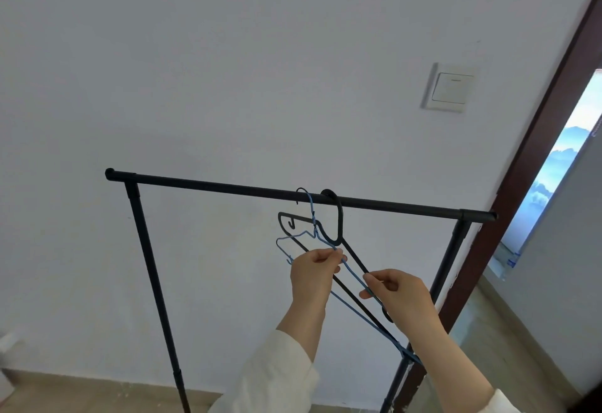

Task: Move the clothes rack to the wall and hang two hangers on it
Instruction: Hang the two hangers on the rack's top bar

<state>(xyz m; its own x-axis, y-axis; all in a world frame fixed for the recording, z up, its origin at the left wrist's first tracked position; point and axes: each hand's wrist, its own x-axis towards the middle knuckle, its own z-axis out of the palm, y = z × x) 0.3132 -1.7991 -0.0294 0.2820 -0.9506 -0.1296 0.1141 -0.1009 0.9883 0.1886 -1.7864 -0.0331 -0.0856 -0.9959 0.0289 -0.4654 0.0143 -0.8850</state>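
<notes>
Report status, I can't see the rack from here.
Left hand pinching blue hanger, right hand on black hanger. Both hooks over rack bar. Rack at wall. Nothing in the way.

The person has two bare hands. The left hand (312, 269) and the right hand (399, 293) wear no rings. Soft cream-white long sleeves (277, 377) cover both arms below the wrists.

White wall (228, 70), light switch (451, 91), brown door frame (534, 152), beige floor (97, 393)
</notes>
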